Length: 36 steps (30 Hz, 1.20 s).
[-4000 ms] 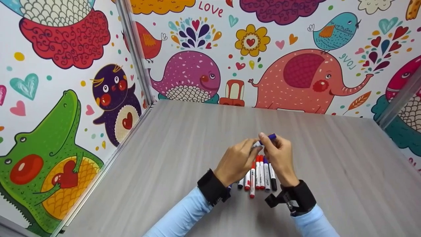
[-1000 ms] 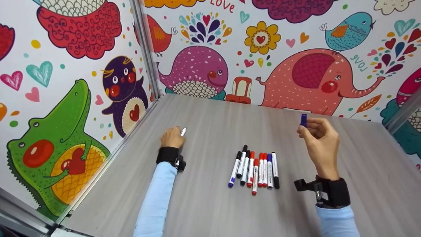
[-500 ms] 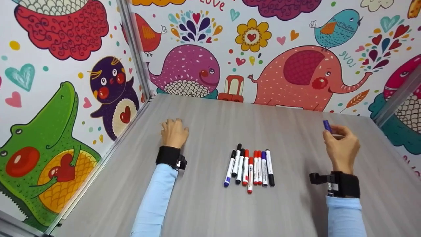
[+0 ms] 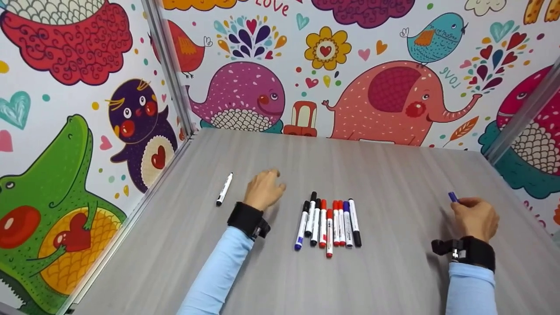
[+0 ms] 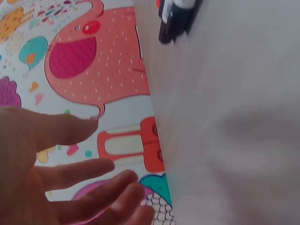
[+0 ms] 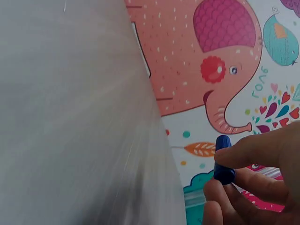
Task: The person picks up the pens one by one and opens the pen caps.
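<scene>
My right hand [image 4: 476, 218], low over the right side of the table, pinches a blue marker cap [image 6: 224, 160] between thumb and fingers. My left hand [image 4: 263, 189] hovers left of the marker group with its fingers loosely spread and nothing in them; the left wrist view shows the same relaxed fingers [image 5: 89, 183]. An uncapped white marker [image 4: 224, 189] lies alone on the table to the left of that hand. In the middle lie several whiteboard markers side by side, among them a blue-ended one [image 4: 301, 225], a low red one [image 4: 329, 232] and a black-ended one [image 4: 355, 222].
A grey wood-grain table [image 4: 393, 271] spreads under both hands. Behind it stands a wall [image 4: 302, 96] printed with cartoon animals, and a similar panel [image 4: 26, 144] rises along the left edge. Metal posts [image 4: 168, 65] mark the corners.
The hands came apart from the marker they held together. My left hand put the uncapped marker down at left and moved back rightward. My right hand carried the blue cap right and lowered it.
</scene>
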Each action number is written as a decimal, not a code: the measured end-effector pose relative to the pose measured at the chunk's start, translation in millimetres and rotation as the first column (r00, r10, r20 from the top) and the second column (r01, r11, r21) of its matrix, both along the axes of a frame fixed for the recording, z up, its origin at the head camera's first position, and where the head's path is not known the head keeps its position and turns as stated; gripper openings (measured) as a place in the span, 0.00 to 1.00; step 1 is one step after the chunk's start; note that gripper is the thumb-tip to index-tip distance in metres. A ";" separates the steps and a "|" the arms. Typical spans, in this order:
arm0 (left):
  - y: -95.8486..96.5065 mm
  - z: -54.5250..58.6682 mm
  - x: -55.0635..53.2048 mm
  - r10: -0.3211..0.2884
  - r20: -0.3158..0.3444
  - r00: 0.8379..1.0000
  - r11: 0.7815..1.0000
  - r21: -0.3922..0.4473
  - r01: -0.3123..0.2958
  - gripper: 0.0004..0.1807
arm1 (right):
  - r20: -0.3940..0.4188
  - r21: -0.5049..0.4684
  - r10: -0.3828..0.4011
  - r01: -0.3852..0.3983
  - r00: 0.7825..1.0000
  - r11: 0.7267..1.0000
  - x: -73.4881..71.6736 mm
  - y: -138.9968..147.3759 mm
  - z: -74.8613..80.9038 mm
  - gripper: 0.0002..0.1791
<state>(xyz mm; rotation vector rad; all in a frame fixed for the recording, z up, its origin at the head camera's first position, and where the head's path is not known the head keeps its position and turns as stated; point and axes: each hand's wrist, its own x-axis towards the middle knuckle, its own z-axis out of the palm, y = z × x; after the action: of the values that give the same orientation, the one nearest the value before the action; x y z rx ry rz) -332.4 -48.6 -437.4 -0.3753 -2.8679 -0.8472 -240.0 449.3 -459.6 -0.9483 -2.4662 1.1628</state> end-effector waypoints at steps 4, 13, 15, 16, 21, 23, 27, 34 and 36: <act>11.2 -1.5 6.2 -0.075 -0.006 0.997 0.997 -0.013 0.075 0.20 | 0.048 -0.051 -0.009 0.011 0.999 0.999 1.7 6.6 -3.6 0.28; 19.3 -5.2 7.5 -0.100 -0.023 0.995 0.995 -0.031 0.099 0.19 | 0.125 -0.114 -0.022 0.036 0.992 0.993 -2.8 18.6 -13.7 0.27; 19.5 -7.4 7.0 -0.101 -0.016 0.995 0.994 -0.038 0.100 0.19 | 0.116 -0.117 -0.040 0.054 0.992 0.992 -2.6 18.9 -15.9 0.27; 19.5 -8.6 7.1 -0.099 -0.015 0.995 0.994 -0.042 0.098 0.19 | 0.113 -0.113 -0.045 0.058 0.993 0.992 -2.3 18.9 -17.3 0.27; 20.0 -10.7 8.5 -0.093 -0.001 0.996 0.994 -0.055 0.093 0.20 | 0.106 -0.109 -0.073 0.085 0.992 0.990 -0.1 19.3 -21.2 0.27; 19.7 -10.5 9.3 -0.096 0.005 0.995 0.993 -0.062 0.096 0.20 | 0.106 -0.122 -0.077 0.090 0.991 0.988 0.4 19.5 -22.1 0.27; 19.9 -10.3 10.3 -0.106 0.020 0.994 0.992 -0.064 0.107 0.21 | 0.098 -0.142 -0.071 0.085 0.993 0.986 -0.8 17.9 -22.6 0.28; 23.3 -10.9 13.9 -0.140 0.098 0.985 0.985 -0.084 0.149 0.22 | 0.061 -0.096 -0.091 0.096 0.994 0.991 -0.3 14.8 -23.4 0.27; 25.2 -11.0 15.4 -0.152 0.123 0.981 0.981 -0.102 0.165 0.21 | 0.057 -0.090 -0.093 0.097 0.994 0.991 1.0 14.1 -24.5 0.26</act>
<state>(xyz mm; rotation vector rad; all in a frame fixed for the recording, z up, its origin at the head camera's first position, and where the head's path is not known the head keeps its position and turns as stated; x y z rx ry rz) -317.0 -23.4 -448.4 -0.5943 -3.0333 -0.7576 -238.9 463.3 -484.1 -1.1232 -2.3962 1.2446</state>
